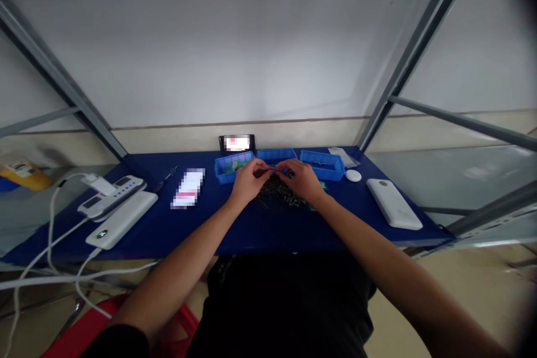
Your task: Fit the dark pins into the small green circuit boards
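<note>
My left hand (pixel 250 179) and my right hand (pixel 301 178) meet at the fingertips above the middle of the blue table (pixel 176 235). Both are closed in a pinch; whatever lies between the fingers is too small to make out. Under them spreads a pile of small dark, brassy thin parts (pixel 277 193). Just beyond the hands stand three blue bins: the left bin (pixel 222 175) holds greenish pieces, the middle bin (pixel 277 153) is partly hidden by my fingers, and the right bin (pixel 335 173) contains a few thin dark pieces.
A phone (pixel 188 187) lies left, near a screwdriver-like tool (pixel 165 179). Another phone (pixel 237 143) leans at the back. Farther left are a power strip (pixel 111 198) and white power bank (pixel 121 221) with cables. On the right are a round white object (pixel 353 175) and white power bank (pixel 394 204).
</note>
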Demonstrator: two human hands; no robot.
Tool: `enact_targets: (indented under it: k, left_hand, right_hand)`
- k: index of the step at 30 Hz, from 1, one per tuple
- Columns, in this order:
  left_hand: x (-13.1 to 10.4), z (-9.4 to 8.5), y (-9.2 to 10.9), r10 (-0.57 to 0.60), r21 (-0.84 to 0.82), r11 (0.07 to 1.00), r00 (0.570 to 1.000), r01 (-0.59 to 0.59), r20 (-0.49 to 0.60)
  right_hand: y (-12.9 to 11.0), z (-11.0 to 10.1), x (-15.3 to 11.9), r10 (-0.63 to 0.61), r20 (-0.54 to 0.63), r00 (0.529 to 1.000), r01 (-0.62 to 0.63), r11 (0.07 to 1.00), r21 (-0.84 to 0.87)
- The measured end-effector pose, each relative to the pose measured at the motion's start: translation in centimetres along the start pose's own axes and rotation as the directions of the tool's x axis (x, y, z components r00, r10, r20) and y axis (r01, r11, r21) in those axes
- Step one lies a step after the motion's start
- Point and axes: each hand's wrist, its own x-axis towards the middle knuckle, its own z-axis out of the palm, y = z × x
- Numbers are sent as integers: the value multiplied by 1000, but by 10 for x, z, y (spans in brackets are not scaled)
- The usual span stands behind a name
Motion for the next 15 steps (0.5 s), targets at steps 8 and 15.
enact_targets:
  k: [8,15]
  left_hand:
    - [-2,-1,5,-5,23,1000,1000,5,16]
    - [-4,2,6,-49,15,999,989,47,141]
  right_hand:
    - [-5,-2,1,-16,17,1000,16,999,34]
    - [-6,-5,3,-3,-18,1000,3,1000,3]
